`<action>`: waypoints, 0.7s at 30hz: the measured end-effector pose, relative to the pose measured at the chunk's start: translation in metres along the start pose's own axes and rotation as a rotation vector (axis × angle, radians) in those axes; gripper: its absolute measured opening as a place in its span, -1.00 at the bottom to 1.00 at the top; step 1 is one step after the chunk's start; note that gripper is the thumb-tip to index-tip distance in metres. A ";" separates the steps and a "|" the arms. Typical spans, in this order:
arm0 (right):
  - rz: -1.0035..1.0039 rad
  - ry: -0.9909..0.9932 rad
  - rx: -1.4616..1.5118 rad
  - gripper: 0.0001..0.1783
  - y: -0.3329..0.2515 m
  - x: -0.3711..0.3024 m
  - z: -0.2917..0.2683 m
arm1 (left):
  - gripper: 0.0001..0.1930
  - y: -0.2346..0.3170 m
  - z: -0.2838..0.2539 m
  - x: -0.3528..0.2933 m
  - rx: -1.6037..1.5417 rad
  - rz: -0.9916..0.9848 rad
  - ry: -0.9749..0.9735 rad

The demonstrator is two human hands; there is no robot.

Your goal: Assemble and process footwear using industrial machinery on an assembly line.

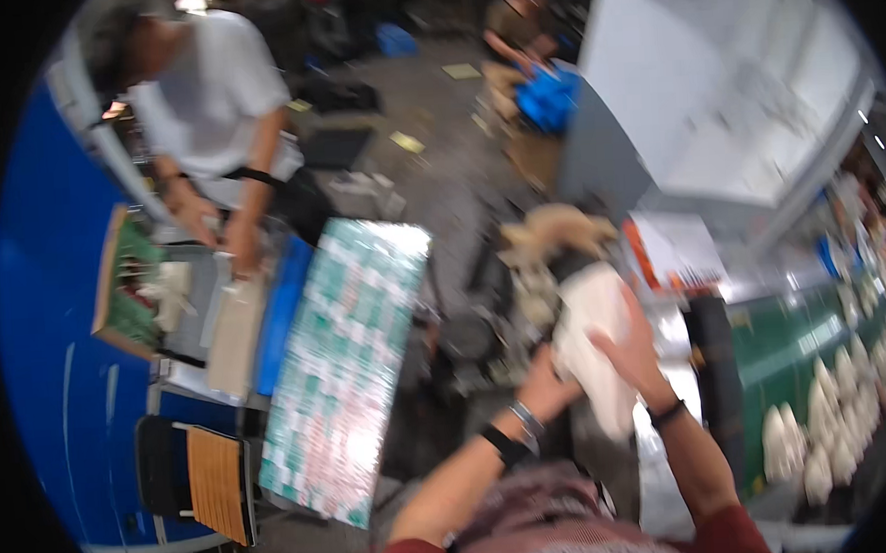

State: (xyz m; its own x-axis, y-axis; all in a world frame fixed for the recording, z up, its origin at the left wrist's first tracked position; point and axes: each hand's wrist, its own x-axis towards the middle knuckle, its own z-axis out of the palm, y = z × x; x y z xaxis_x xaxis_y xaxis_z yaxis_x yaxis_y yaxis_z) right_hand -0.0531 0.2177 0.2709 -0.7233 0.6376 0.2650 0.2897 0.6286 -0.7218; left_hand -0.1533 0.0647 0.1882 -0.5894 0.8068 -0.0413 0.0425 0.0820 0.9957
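A white shoe-shaped piece (587, 314), blurred by motion, is held up in front of my body with its long side roughly upright. My left hand (547, 386) grips its left edge, the fingers partly hidden. From the other side my right hand (632, 352) is closed round it, thumb across the front face. Just beyond the piece stands a machine with a tan curved part (558, 232). Whether the piece touches the machine I cannot tell.
Several white shoe-shaped pieces (822, 427) stand on a green surface (768, 355) at right. A white and orange box (677, 252) sits ahead of them. Left is a shiny green-patterned board (348, 372), beside a stool (216, 484). A co-worker (208, 99) handles things at a bench; another person (521, 42) sits farther back.
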 end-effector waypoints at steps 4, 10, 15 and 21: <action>-0.044 0.022 -0.087 0.06 -0.029 0.002 0.001 | -0.45 -0.023 0.012 -0.003 -0.162 -0.039 -0.042; -0.042 -0.053 -0.493 0.10 -0.063 0.022 0.009 | -0.43 -0.043 0.030 0.014 -0.373 -0.106 -0.048; 0.034 -0.173 -0.510 0.12 -0.072 0.013 0.017 | -0.36 -0.051 0.040 0.009 -0.523 -0.211 -0.064; -0.130 -0.024 -0.384 0.11 -0.061 -0.017 0.012 | -0.37 -0.059 0.035 -0.003 -0.432 -0.260 -0.145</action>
State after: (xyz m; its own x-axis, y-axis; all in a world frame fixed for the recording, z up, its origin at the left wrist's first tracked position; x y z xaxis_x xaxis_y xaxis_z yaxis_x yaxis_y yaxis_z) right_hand -0.0664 0.1632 0.3032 -0.7826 0.5338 0.3202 0.4041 0.8269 -0.3910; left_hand -0.1260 0.0776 0.1268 -0.4176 0.8670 -0.2718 -0.4452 0.0656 0.8930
